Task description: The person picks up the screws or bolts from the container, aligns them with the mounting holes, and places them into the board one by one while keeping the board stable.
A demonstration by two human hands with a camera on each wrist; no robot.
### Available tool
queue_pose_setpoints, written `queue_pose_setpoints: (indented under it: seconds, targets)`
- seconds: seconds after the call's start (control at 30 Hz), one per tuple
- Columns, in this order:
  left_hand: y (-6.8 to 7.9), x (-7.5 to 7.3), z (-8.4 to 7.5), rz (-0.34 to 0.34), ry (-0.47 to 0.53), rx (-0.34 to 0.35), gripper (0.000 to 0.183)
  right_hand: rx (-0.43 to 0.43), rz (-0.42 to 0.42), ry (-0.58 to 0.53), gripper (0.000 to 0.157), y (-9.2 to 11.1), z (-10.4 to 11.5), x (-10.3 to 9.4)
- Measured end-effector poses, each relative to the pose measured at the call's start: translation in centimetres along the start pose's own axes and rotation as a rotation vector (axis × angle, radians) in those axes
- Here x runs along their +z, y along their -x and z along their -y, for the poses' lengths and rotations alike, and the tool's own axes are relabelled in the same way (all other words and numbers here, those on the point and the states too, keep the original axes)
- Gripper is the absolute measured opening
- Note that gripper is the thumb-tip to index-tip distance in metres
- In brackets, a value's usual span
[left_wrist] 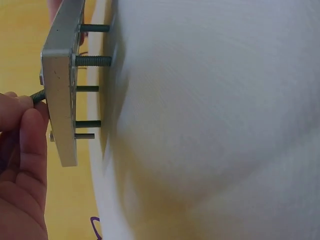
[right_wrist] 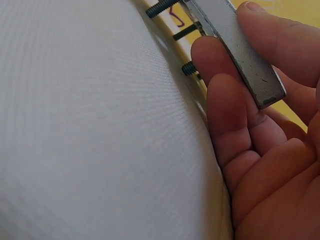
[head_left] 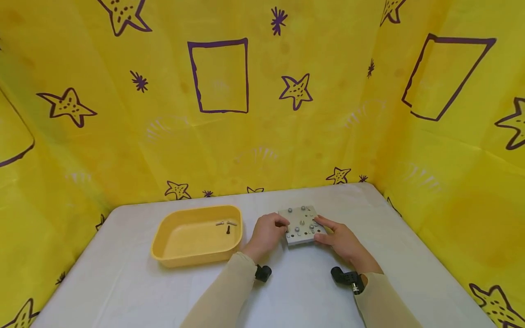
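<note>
A flat metal plate (head_left: 302, 219) with holes and several bolts through it is held just above the table, its bolt shanks poking out underneath in the left wrist view. My right hand (head_left: 342, 241) grips the plate's right edge, thumb on one face and curled fingers (right_wrist: 227, 105) below. At the plate's near left corner, my left hand (head_left: 266, 232) pinches a dark threaded bolt (left_wrist: 38, 96) between thumb and fingertips. Its tip meets the plate's upper face; how far it sits in a hole is hidden.
Left of the hands stands a yellow tray (head_left: 164, 237) with a few loose screws (head_left: 228, 230) lying in its right part. A white cloth covers the table (head_left: 295, 291). Yellow patterned sheets (head_left: 262, 136) rise behind and on both sides.
</note>
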State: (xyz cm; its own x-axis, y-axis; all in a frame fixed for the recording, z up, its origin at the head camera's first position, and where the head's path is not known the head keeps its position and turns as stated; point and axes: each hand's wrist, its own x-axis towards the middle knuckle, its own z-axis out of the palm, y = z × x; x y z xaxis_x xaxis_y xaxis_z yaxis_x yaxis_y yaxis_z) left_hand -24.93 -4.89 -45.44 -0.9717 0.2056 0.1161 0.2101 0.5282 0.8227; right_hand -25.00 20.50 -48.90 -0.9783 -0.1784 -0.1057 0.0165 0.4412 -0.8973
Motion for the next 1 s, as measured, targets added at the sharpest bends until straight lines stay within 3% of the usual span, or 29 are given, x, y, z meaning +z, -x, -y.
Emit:
queue_pose_setpoints:
  seconds: [0.5, 0.77, 1.0]
  targets:
    - [0.0, 0.0, 0.1, 0.020, -0.013, 0.005, 0.017, -0.020, -0.010, 0.022, 0.072, -0.1, -0.1, -0.1]
    - [0.5, -0.4, -0.2, -0.004, 0.002, -0.018, 0.016, -0.016, -0.002, 0.018, 0.071, -0.1, 0.2, -0.1]
    - [1.7, -1.4, -0.7, -0.040, 0.065, 0.015, 0.016, -0.031, -0.003, 0.049, 0.072, 0.0, 0.1, -0.1]
